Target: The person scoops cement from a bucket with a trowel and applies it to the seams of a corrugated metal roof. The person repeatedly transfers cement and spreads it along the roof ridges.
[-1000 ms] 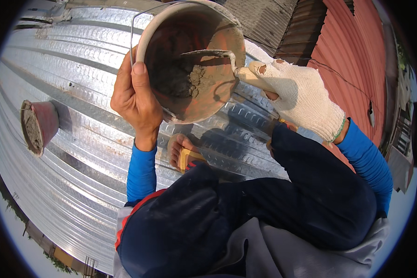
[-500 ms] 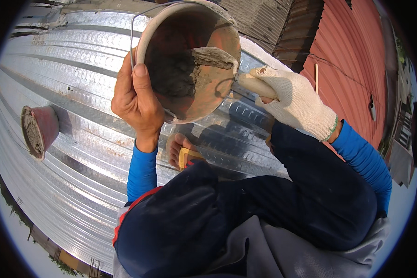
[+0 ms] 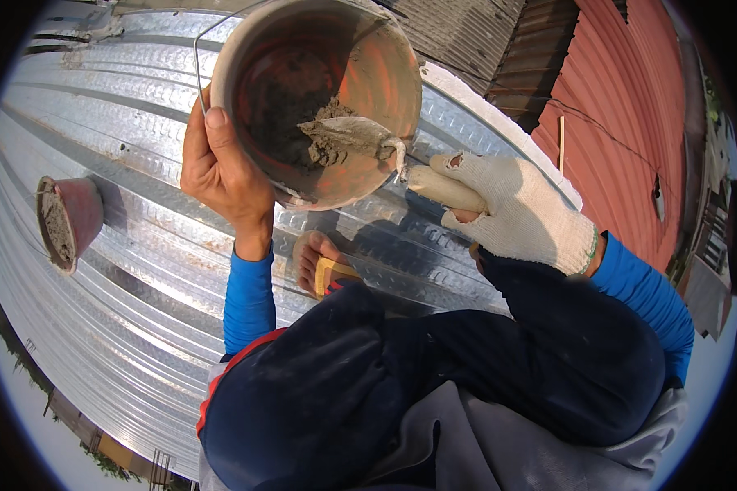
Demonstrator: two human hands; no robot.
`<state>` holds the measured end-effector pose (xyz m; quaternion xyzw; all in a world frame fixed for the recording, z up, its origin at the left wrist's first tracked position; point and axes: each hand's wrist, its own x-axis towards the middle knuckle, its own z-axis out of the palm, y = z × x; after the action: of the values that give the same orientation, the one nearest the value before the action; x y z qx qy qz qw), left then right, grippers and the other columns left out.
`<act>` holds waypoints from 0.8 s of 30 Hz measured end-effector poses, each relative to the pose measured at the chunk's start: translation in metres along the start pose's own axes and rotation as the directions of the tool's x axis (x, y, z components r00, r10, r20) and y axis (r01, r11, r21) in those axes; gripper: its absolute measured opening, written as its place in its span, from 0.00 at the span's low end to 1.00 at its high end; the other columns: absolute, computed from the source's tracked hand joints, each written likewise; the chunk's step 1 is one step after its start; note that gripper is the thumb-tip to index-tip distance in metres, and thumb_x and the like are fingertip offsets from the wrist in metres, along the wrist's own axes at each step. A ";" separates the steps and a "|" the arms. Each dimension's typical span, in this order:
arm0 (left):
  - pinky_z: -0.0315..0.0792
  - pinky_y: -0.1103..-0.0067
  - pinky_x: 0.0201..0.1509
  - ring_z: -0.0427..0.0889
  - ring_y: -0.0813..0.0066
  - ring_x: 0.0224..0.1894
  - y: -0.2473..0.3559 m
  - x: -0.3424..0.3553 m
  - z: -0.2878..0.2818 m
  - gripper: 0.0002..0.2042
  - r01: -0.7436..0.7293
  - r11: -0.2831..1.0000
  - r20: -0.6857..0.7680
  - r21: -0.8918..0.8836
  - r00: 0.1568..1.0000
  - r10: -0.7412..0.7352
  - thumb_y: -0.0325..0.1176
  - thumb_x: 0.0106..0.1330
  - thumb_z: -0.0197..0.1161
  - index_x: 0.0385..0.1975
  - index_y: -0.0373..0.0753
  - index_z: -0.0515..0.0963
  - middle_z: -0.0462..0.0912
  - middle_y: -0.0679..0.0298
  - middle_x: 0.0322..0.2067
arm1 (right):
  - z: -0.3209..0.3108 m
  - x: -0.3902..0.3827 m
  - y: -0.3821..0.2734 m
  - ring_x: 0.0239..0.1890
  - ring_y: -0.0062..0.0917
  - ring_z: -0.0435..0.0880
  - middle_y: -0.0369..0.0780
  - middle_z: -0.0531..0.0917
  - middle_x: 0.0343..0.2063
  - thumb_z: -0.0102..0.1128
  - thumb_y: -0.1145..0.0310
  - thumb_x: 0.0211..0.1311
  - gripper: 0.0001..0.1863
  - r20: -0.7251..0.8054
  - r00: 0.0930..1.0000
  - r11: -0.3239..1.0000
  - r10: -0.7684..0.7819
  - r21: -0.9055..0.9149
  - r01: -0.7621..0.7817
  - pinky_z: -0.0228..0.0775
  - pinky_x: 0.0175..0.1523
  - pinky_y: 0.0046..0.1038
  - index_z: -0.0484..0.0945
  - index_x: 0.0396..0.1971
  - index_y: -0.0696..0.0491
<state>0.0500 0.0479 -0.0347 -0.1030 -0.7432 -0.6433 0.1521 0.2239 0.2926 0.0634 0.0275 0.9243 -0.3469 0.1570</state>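
My bare left hand (image 3: 229,168) grips the rim of a mortar-stained bucket (image 3: 389,90), tilted so its mouth faces me. Wet grey mortar (image 3: 282,123) lies inside, mostly in shadow. In a worn white knit glove, my right hand (image 3: 512,200) is closed round the light handle of a trowel (image 3: 360,131). The trowel's blade is inside the bucket, with mortar clinging along its edge. A wire bail (image 3: 198,61) stands out from the bucket's left side.
I crouch on a shiny corrugated metal roof (image 3: 155,270). A second, smaller reddish bucket (image 3: 82,217) with grey mortar in it stands at the left. My sandalled foot (image 3: 319,262) is below the bucket. Red roofing sheets (image 3: 614,123) slope away at the right.
The bucket has shifted slightly left and its mouth has turned more towards me. The trowel has swung deeper into the bucket and turned, while my right hand has moved a little down and left.
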 end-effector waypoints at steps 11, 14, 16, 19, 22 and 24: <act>0.81 0.73 0.57 0.88 0.68 0.50 0.024 -0.010 0.036 0.19 -0.025 0.999 0.025 0.030 0.999 0.025 0.34 0.81 0.57 0.61 0.25 0.80 0.89 0.50 0.51 | -0.009 -0.001 0.027 0.51 0.32 0.88 0.45 0.86 0.53 0.70 0.58 0.62 0.34 0.273 0.961 0.921 0.053 0.358 -0.152 0.81 0.48 0.34 0.74 0.68 0.51; 0.81 0.74 0.56 0.88 0.68 0.50 0.030 -0.012 0.042 0.18 -0.041 0.997 0.046 0.065 0.998 0.038 0.33 0.82 0.56 0.61 0.25 0.80 0.89 0.50 0.51 | -0.021 0.007 0.021 0.45 0.35 0.89 0.48 0.88 0.44 0.71 0.55 0.60 0.33 0.275 0.958 0.932 0.086 0.318 -0.175 0.81 0.48 0.33 0.78 0.64 0.55; 0.80 0.75 0.55 0.88 0.69 0.50 0.032 -0.012 0.045 0.18 -0.036 0.997 0.070 0.074 0.997 0.031 0.33 0.82 0.56 0.61 0.25 0.81 0.89 0.51 0.50 | -0.028 0.008 0.026 0.40 0.34 0.89 0.47 0.88 0.39 0.72 0.55 0.59 0.32 0.261 0.959 0.845 0.112 0.482 -0.231 0.81 0.46 0.33 0.80 0.61 0.55; 0.80 0.75 0.55 0.87 0.68 0.49 0.031 -0.009 0.045 0.19 0.027 0.991 0.031 0.127 0.999 -0.031 0.35 0.82 0.56 0.61 0.26 0.81 0.89 0.51 0.51 | -0.034 0.007 0.048 0.33 0.30 0.88 0.44 0.87 0.35 0.73 0.56 0.57 0.31 0.251 0.968 0.890 0.026 0.436 -0.137 0.81 0.41 0.32 0.81 0.60 0.54; 0.79 0.73 0.58 0.86 0.68 0.50 0.026 -0.003 0.034 0.20 0.067 0.993 0.068 0.096 0.995 -0.074 0.37 0.82 0.56 0.61 0.25 0.80 0.88 0.51 0.53 | -0.024 0.006 0.065 0.23 0.23 0.84 0.41 0.86 0.32 0.74 0.57 0.57 0.31 0.356 0.930 0.660 0.091 0.677 -0.324 0.78 0.29 0.27 0.82 0.58 0.57; 0.79 0.73 0.60 0.85 0.67 0.52 0.020 -0.002 0.025 0.22 0.086 0.975 0.011 0.204 0.996 -0.090 0.40 0.82 0.59 0.62 0.26 0.80 0.87 0.51 0.55 | -0.012 0.006 0.071 0.20 0.21 0.83 0.41 0.86 0.30 0.74 0.56 0.58 0.29 0.346 0.937 0.618 0.054 0.725 -0.304 0.75 0.24 0.25 0.83 0.55 0.59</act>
<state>0.0565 0.0752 -0.0201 -0.0603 -0.8105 -0.5690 0.1257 0.2259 0.3541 0.0249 0.1337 0.6468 -0.6892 0.2980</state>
